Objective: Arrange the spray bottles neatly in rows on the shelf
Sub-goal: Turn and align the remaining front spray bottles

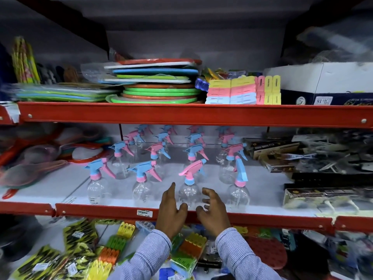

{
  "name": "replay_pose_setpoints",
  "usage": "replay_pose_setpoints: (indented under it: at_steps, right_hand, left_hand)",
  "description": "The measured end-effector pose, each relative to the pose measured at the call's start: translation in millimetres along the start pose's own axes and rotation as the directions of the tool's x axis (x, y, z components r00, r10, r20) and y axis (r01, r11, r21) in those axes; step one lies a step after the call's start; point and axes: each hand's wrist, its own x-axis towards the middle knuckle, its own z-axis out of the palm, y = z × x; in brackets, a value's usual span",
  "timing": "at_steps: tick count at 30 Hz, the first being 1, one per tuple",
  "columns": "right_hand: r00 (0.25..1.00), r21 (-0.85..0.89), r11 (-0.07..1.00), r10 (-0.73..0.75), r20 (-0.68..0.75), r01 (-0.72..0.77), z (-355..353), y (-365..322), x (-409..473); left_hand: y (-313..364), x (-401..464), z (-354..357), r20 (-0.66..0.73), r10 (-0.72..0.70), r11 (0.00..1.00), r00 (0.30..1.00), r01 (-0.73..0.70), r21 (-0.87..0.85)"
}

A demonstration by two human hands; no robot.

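Several clear spray bottles with pink and blue trigger heads stand in rows on the white middle shelf (pixel 60 188). In the front row stand a blue-headed bottle (pixel 96 188), another blue-headed one (pixel 142 188), a pink-headed bottle (pixel 189 190) and a bottle with its blue head turned sideways (pixel 239 190). My left hand (pixel 171 209) and my right hand (pixel 212 211) flank the pink-headed bottle at the shelf's front edge. Their fingers are spread and hold nothing. More bottles (pixel 193 150) fill the rows behind.
A red rail (pixel 101 212) fronts the shelf. Strainers and scoops (pixel 40 158) lie at the left, dark boxed goods (pixel 323 158) at the right. The shelf above holds stacked coloured plates (pixel 157 89). Packets of clothes pegs (pixel 113 245) lie below.
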Motion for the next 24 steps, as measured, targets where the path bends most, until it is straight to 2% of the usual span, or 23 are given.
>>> replay_pose_setpoints:
  at_steps: [4, 7, 17, 24]
  right_hand:
    - [0.996, -0.009, 1.0, 0.025, 0.081, -0.024, -0.7, -2.4, 5.8]
    - [0.996, 0.016, 1.0, 0.02, 0.083, -0.022, -1.6, -3.5, 6.1]
    - [0.999, 0.058, 0.998, 0.029, 0.037, -0.031, -3.1, -1.3, 2.8]
    - [0.999, 0.05, 0.999, 0.017, 0.033, -0.018, -1.6, 0.3, 3.8]
  left_hand:
    - [-3.5, -8.7, 0.4, -0.019, 0.079, 0.997, 0.997, -0.079, -0.012]
    - [-3.3, -7.2, 0.3, -0.021, 0.101, 0.995, 0.995, -0.101, -0.016]
    - [2.0, -4.5, -2.4, 0.051, 0.094, 0.995, 0.994, -0.092, -0.04]
    - [3.3, -4.0, -3.3, 0.054, 0.068, 0.997, 0.996, -0.066, -0.039]
